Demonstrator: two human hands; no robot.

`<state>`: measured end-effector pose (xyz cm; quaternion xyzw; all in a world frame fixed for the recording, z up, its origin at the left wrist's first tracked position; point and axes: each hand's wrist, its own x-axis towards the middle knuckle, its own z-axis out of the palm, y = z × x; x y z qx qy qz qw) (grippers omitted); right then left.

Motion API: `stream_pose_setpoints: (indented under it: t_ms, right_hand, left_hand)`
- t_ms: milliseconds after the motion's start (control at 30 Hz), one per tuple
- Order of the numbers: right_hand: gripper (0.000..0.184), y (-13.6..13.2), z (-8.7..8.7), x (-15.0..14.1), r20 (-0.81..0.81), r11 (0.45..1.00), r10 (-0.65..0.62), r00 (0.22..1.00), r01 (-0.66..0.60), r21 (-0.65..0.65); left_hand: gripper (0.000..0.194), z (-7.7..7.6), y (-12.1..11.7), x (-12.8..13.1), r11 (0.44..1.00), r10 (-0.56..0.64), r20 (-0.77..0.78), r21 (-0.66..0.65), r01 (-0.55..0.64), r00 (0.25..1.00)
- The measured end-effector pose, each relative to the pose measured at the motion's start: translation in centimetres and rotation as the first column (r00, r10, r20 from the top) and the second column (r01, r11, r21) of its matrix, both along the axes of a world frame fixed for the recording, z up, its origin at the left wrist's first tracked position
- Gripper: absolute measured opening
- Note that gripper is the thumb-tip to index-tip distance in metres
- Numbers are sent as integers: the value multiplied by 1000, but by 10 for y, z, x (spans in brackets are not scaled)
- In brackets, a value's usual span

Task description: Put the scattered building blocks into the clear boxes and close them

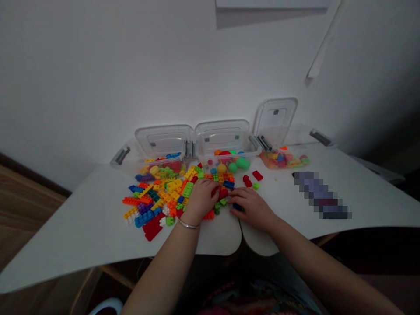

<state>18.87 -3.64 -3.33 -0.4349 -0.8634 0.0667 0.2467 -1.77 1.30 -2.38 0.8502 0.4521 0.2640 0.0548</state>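
Observation:
My left hand (pixel 201 200) rests with curled fingers on a spread of multicoloured plastic building bricks (pixel 157 197), and a thin silver bracelet (pixel 188 225) circles its wrist. My right hand (pixel 252 209) lies to its right, with its fingertips over a dark blue brick (pixel 238 207) and close to small green bricks (pixel 223 202). A red brick (pixel 223 193) sits in the gap between my hands. The hands hide part of the pile, and I cannot tell whether either hand grips a brick.
Behind the bricks stand two clear plastic boxes with open lids, one holding bricks (pixel 160 168) and one holding coloured balls (pixel 226 162). A plastic bag of bricks (pixel 284 158) lies to the right. A pixelated object (pixel 320 194) lies on the white table (pixel 88 223).

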Motion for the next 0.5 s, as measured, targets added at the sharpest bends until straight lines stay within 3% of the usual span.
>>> stream_pose_setpoints:
  t_ms: [167, 267, 400, 500]
  right_hand:
    - [20, 27, -5, 15, -53, 998, -56, 997, 57, 26]
    - [16, 36, -4, 23, -70, 991, -82, 994, 89, 105]
    - [18, 28, 5, 28, -54, 954, -203, 978, 210, 212]
    - [30, 16, 6, 27, 24, 919, -354, 935, 343, 193]
  left_hand:
    - [22, -1, 0, 0, 1000, -3, -1, 3, 3, 1000]
    - [22, 0, 1, 1, 1000, 7, -15, -3, -7, 1000]
    - [23, 1, 1, 1, 1000, 1, -17, -12, -1, 1000]
    - [22, 0, 1, 0, 1000, -1, -14, -8, 1, 1000]
